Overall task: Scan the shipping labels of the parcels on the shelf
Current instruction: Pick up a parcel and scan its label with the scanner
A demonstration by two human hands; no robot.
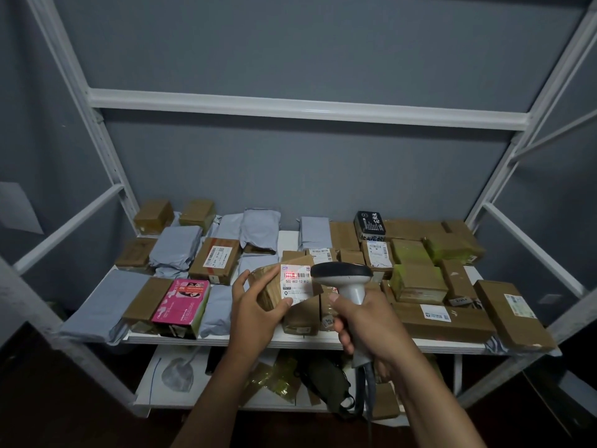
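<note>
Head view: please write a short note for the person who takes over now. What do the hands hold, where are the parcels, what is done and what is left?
Left hand holds a small brown cardboard parcel above the shelf front, its white shipping label facing up.
Right hand grips the grey handheld barcode scanner; red scan light lies on the label's barcode, so this scan is underway.
The other brown boxes and grey plastic mailer bags lie on the white metal shelf, with a pink printed box at front left.
Which ones are already scanned cannot be told. Left: set this parcel down, go on with the others.

A parcel storeroom: a white metal shelf (303, 342) against grey walls, crowded with labelled cardboard boxes (442, 320) and grey mailer bags (174, 245).
</note>
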